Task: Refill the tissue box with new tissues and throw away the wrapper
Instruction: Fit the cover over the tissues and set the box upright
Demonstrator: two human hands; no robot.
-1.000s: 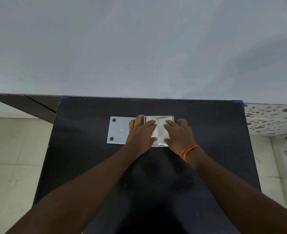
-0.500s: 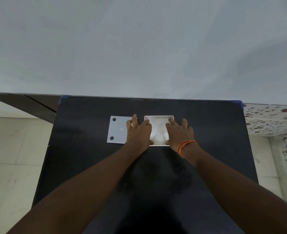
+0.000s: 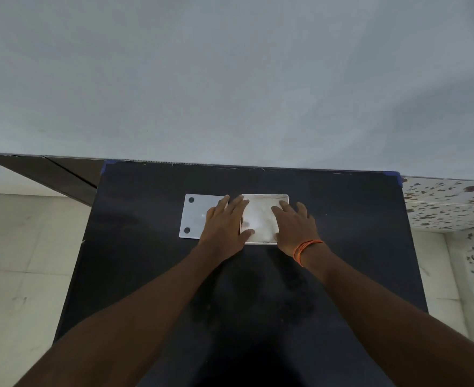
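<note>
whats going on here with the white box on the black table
A person is refilling a tissue box on a black table. Both hands lie flat over the open box: the left hand at its left edge, the right hand on its right side, pressing on the white tissues inside. The box's flat white lid lies beside it on the left.

You see dim, flat, soft light; faint arm shadows smudge the black desk (image 3: 152, 275), and wide-angle bending curves its edges.

Both hands, left hand (image 3: 224, 224) and right hand (image 3: 294, 224), slid apart off the crumpled tissues (image 3: 259, 219), now pressed flat in the box (image 3: 263, 195).
</note>
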